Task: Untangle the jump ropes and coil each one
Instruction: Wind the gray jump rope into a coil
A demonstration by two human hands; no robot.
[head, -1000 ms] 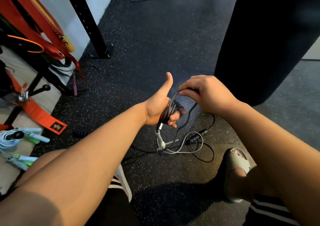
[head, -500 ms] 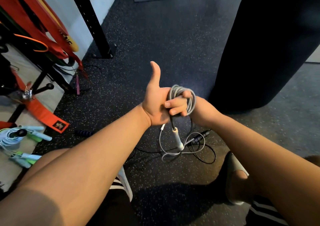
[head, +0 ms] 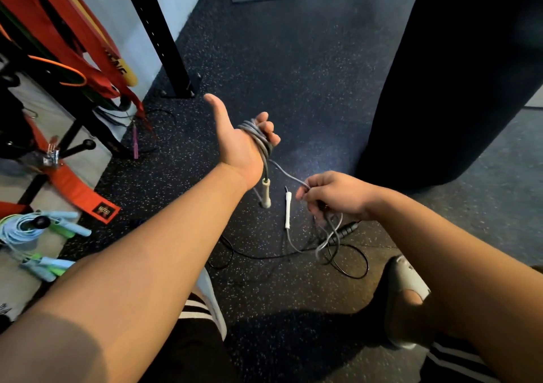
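Observation:
A grey jump rope (head: 258, 138) is wound in several loops around my left hand (head: 238, 141), whose fingers curl over the coil while the thumb points up. One of its pale handles (head: 266, 194) hangs below that wrist. My right hand (head: 335, 196) is lower and to the right, pinching the free length of grey rope. The other white handle (head: 288, 210) dangles beside it. A black jump rope (head: 349, 260) with a dark ribbed handle (head: 346, 231) lies loose on the floor under my right hand.
A black punching bag (head: 458, 74) stands at the right. A black rack post (head: 164, 44) and orange straps (head: 67, 30) are at the left. Coiled light-blue and green ropes (head: 32, 232) lie on the mat at the left. My sandalled foot (head: 408, 297) is at the lower right.
My right hand has left the coil and dropped down to the right, drawing out the free grey rope. My left hand has turned and lifted slightly, keeping the loops.

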